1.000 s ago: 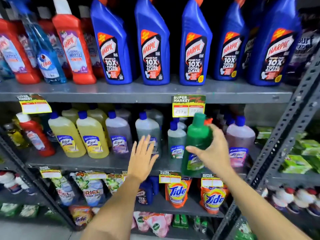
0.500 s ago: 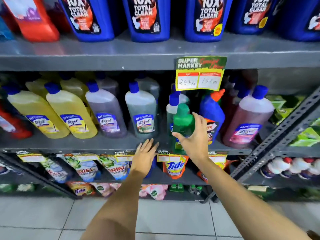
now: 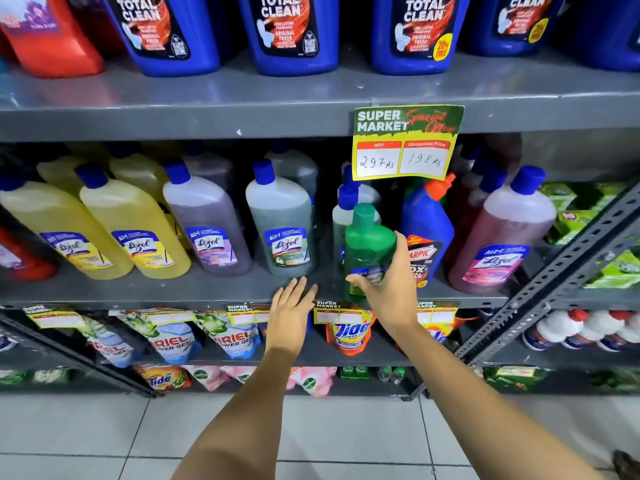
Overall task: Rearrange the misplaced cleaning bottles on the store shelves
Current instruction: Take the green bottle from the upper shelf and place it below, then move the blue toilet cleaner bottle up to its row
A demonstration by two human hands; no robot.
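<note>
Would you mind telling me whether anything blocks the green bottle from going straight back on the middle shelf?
Yes. The right hand holds the green bottle at the shelf's front edge, and a clear blue-capped bottle stands directly behind it. The blue Harpic bottle crowds its right side.

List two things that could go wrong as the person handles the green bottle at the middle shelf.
1. The right hand grips the green bottle alone, low at the shelf's front edge; it might slip off to the floor.
2. The blue Harpic bottle stands close behind; a nudge could topple it against the pink Lizol bottle.
</note>
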